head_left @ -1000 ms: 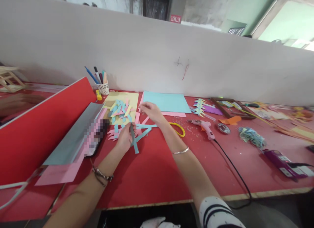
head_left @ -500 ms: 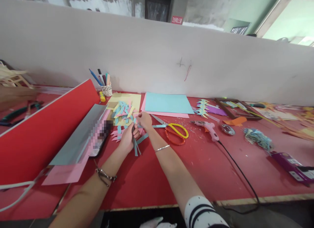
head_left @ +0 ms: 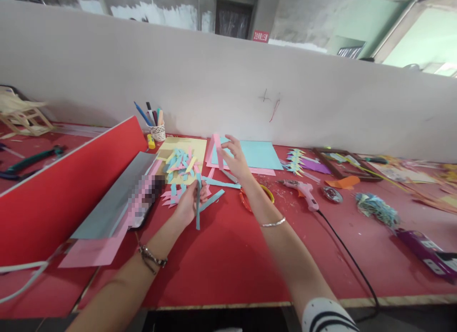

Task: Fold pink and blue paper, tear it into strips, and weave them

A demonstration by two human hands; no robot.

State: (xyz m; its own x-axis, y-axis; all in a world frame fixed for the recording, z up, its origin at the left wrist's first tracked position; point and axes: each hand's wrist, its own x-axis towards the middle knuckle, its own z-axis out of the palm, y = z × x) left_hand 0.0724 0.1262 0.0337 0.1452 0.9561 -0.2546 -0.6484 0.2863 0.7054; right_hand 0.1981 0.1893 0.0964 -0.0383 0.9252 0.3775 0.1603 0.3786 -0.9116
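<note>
My left hand (head_left: 190,202) is closed on blue paper strips (head_left: 198,206), whose ends hang below the fingers and fan out to the right. My right hand (head_left: 233,158) is raised to the right, its fingertips pinching a pink paper strip (head_left: 218,152) that looks bent at the top. Behind my left hand, short blue, yellow and pink paper pieces (head_left: 178,161) lie heaped on a yellow sheet (head_left: 200,144). Scissors (head_left: 268,194) with yellow and red handles lie partly hidden beneath my right forearm.
A blue sheet (head_left: 262,153) lies on pink paper at the back. To the right are a pink glue gun (head_left: 303,191) with a black cord, a folded-paper chain (head_left: 295,161) and a purple power strip (head_left: 424,251). A red panel (head_left: 78,184) and a pen cup (head_left: 157,131) stand left.
My right hand has moved away from my left hand, up and to the right, with a pink strip at its fingertips. My left hand has stayed nearly in place with the blue strips.
</note>
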